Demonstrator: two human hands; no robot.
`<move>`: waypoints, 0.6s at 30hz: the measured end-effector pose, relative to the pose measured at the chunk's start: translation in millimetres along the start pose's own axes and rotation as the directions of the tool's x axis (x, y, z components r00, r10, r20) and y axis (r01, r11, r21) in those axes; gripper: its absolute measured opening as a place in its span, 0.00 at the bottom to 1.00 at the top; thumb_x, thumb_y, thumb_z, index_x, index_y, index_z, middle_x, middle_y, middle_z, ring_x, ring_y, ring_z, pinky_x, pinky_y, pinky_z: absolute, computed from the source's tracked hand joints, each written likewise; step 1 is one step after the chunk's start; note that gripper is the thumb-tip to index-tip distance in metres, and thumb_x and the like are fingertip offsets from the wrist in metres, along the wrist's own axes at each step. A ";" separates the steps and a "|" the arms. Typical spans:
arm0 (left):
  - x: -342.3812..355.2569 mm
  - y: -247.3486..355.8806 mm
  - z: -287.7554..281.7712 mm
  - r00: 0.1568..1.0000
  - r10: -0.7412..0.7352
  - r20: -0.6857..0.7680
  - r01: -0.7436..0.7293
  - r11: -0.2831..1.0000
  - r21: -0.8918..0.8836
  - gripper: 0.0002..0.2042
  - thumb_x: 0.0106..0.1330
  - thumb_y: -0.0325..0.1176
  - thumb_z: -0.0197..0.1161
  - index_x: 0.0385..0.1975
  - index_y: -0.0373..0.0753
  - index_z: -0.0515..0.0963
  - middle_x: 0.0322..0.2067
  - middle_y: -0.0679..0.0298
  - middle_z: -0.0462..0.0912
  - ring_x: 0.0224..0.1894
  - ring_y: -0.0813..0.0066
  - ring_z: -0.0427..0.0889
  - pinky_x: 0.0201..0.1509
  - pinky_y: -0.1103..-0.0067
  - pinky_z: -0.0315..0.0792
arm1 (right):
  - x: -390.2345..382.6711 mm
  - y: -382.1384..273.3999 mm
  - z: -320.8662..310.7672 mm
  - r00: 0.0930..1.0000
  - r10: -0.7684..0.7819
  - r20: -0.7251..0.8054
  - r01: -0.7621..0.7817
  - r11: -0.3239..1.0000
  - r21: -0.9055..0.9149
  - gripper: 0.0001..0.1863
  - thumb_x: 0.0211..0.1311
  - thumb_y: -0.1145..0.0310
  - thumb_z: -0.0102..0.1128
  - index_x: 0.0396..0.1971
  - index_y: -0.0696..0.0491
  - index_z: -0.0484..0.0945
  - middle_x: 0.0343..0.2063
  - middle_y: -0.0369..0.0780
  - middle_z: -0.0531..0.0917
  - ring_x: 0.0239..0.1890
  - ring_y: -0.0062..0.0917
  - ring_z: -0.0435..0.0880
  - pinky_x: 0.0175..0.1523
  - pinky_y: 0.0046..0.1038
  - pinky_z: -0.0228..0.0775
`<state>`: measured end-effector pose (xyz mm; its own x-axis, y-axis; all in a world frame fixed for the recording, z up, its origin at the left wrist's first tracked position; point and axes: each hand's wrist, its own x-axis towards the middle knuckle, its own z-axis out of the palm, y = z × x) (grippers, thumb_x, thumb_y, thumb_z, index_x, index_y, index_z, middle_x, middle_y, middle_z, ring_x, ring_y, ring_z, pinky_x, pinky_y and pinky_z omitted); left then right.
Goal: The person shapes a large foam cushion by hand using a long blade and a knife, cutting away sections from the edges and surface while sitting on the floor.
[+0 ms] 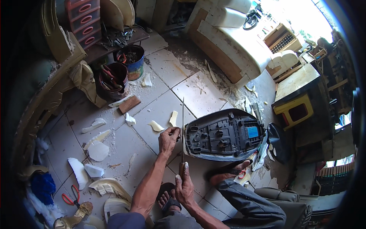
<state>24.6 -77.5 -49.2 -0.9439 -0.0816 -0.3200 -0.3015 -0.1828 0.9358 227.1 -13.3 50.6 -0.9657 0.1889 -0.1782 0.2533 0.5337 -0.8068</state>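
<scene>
A long, thin-bladed knife [183,126] points away from me, its edge turned sideways so the blade shows as a narrow line. Its handle rests in my right hand [184,189], with one finger stretched along it and pale dust on the fingertips. My left hand [169,140] is closed just left of the blade; a small dark thing at its fingertips is too hidden to name. Right of the blade lies an upturned motorcycle seat [219,135], showing its ribbed black plastic base and a blue label [252,132].
Pale foam scraps [98,151] litter the tiled floor. Red-handled scissors [71,195] lie at lower left. Two tool buckets [131,68] stand near pink drawers [85,21]. A worn white sofa [228,42] is at the back, a yellow-framed panel [295,112] at right.
</scene>
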 end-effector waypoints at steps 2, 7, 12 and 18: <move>1.9 1.2 -3.2 1.000 0.006 0.001 -0.006 1.000 0.030 0.11 0.68 0.38 0.70 0.41 0.36 0.88 0.30 0.69 0.87 0.29 0.83 0.81 0.36 0.82 0.75 | 0.7 -1.4 0.2 0.998 -0.045 -0.037 0.044 0.998 -0.034 0.34 0.77 0.69 0.52 0.78 0.54 0.54 0.61 0.57 0.76 0.57 0.45 0.81 0.61 0.38 0.72; 1.3 14.7 -0.6 0.999 0.012 -0.031 -0.007 0.988 0.157 0.12 0.66 0.39 0.68 0.38 0.36 0.88 0.28 0.62 0.90 0.30 0.74 0.86 0.39 0.76 0.77 | 1.4 0.3 -9.0 0.999 0.035 0.025 -0.035 0.999 -0.005 0.33 0.76 0.70 0.51 0.78 0.55 0.54 0.63 0.56 0.75 0.59 0.45 0.81 0.63 0.36 0.72; 8.0 15.9 -0.5 0.998 0.064 -0.020 -0.055 0.949 0.310 0.13 0.63 0.43 0.67 0.36 0.39 0.88 0.28 0.60 0.90 0.30 0.68 0.87 0.39 0.72 0.78 | 4.0 -6.7 -14.7 0.998 0.048 0.036 -0.047 0.998 -0.030 0.33 0.77 0.69 0.50 0.78 0.54 0.53 0.61 0.55 0.75 0.58 0.43 0.80 0.62 0.35 0.71; 14.6 36.0 -8.9 0.998 0.018 0.063 -0.038 0.942 0.334 0.11 0.62 0.38 0.68 0.32 0.36 0.87 0.22 0.67 0.86 0.24 0.81 0.81 0.31 0.79 0.74 | 9.2 -41.8 -35.2 0.969 0.218 0.113 -0.214 0.976 -0.048 0.36 0.78 0.64 0.50 0.80 0.46 0.48 0.35 0.48 0.83 0.31 0.30 0.84 0.43 0.35 0.78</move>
<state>1.2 -94.0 -21.6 -0.9558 -0.0230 -0.2930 -0.2928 0.1582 0.9430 209.7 -4.8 102.6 -0.8875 0.2067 -0.4118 0.4562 0.5201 -0.7221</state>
